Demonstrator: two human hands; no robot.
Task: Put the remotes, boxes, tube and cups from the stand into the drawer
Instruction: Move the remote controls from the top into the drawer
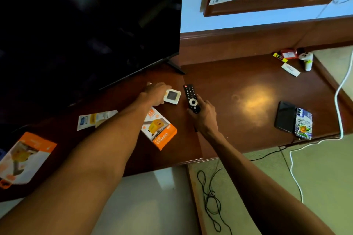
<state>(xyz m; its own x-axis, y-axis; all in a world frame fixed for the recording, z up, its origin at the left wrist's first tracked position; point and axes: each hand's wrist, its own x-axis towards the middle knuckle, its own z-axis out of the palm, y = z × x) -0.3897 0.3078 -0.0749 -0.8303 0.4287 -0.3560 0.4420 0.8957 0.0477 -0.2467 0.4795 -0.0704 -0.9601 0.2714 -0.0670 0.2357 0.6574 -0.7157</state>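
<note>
- Our right hand (205, 115) was wrapped around the lower end of the black remote (191, 98), thumb up near the round dial, with the button end pointing away from us over the stand (238, 86).
- Our left hand (155, 92) was stretched out to the small white square box (172, 96), fingers touching its left edge. We couldn't tell if it actually had a grip on it or was just resting there, since the fingers were mostly hidden behind the back of the hand.
- That square box sat just left of the remote, close to the TV (89, 25) foot.
- Just near of it, under our left forearm, lay the orange charger box (159, 130), flat on the wood.
- A bigger orange and white box (24, 158) sat way over at the near left edge, pretty blurry.
- Between those two, a flat white packet (95, 118) lay near the TV base.
- Far right corner had a little pile: a yellow tube (279, 57), a red thing (288, 54), a white stick-like box (290, 70) and a white controller-looking thing (307, 60). Too small to say much more.
- On the right side of the stand lay a dark phone (285, 116) touching a second one in a colourful case (303, 123).
- A white cable (338, 105) ran off the right edge down to the floor, and a thin black cord (210, 196) was tangled on the carpet.
</note>
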